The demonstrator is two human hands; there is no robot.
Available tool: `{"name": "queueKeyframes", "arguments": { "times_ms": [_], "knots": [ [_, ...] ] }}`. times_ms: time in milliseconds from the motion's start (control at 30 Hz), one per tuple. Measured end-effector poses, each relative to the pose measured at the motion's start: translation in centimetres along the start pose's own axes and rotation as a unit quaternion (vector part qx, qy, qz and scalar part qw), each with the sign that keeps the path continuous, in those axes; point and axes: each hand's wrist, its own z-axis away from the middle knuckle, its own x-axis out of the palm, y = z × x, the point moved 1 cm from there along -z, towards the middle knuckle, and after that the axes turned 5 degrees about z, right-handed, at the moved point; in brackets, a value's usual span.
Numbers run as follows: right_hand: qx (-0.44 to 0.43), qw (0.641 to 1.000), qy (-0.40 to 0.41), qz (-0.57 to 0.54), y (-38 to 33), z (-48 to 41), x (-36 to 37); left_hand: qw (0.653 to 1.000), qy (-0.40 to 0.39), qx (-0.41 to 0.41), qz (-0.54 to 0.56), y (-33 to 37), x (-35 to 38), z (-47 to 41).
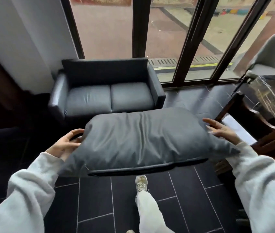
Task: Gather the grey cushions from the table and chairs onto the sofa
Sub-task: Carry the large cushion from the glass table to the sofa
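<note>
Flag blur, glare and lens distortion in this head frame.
Head view: wide-angle lens bows the dark window frames; the pale grey rounded shape at right is motion-smeared; window daylight puts soft sheen on the dark grey leather two-seat sofa; the large grey fabric cushion is fairly sharp.

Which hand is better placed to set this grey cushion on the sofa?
Probably left: the left hand grips a corner of the grey cushion, nearer the sofa; the right hand only presses its edge with straight fingers.

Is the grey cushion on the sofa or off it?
Off it. The cushion hangs flat between the left hand and right hand, above the tiled floor in front of the sofa, touching neither seat.
</note>
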Motion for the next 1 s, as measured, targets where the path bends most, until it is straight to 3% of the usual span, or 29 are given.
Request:
{"name": "queueKeyframes", "arguments": {
  "times_ms": [200,400,600,800,1000],
  "knots": [
    [-0.059,0.997,-0.010,0.056,-3.6,-10.9,1.2,0.999,-0.008,0.026,-0.033,4.8,-1.1,-10.3],
    [-0.035,0.999,0.018,0.022,-8.8,-23.7,4.1,0.993,0.096,0.055,-0.035,11.7,-0.7,-19.8],
    [-0.028,0.995,0.020,0.096,-13.0,-33.5,10.0,0.984,0.171,0.054,-0.020,15.1,-1.2,-26.6],
    [-0.034,0.991,0.073,0.111,-15.0,-41.7,13.4,0.965,0.255,0.064,0.005,17.2,-5.0,-33.7],
    [-0.073,0.976,0.133,0.158,-16.1,-50.7,16.1,0.968,0.237,0.035,-0.071,21.8,-9.4,-45.0]
  ]
}}
